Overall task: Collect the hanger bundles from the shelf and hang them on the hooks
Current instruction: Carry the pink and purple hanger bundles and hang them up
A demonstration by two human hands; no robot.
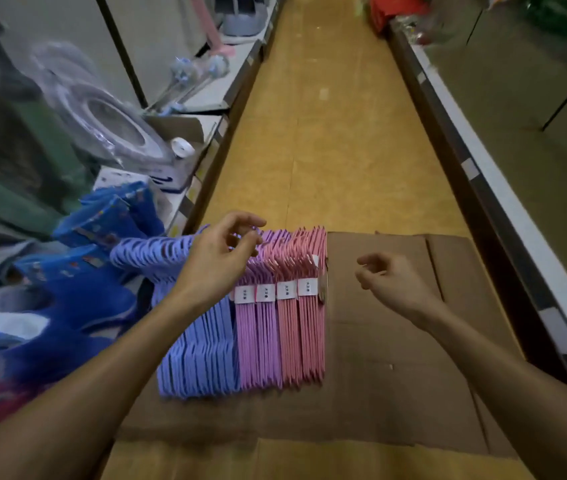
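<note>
Bundles of plastic hangers lie side by side on a flattened cardboard sheet (396,358) on the floor: blue bundles (199,355) at the left, purple bundles (258,344) in the middle, pink bundles (303,337) at the right. White paper bands wrap them. My left hand (216,261) hovers over the hook ends of the blue and purple bundles, fingers loosely curled with the fingertips at the hooks; no firm grip shows. My right hand (389,282) hangs above the bare cardboard right of the pink bundles, loosely curled and holding nothing.
A low shelf (206,140) on the left carries blue packaged goods (102,220), a clear-wrapped round item (109,123) and boxes. Another shelf edge (483,174) runs along the right. The yellow aisle floor (327,133) stretches ahead between them.
</note>
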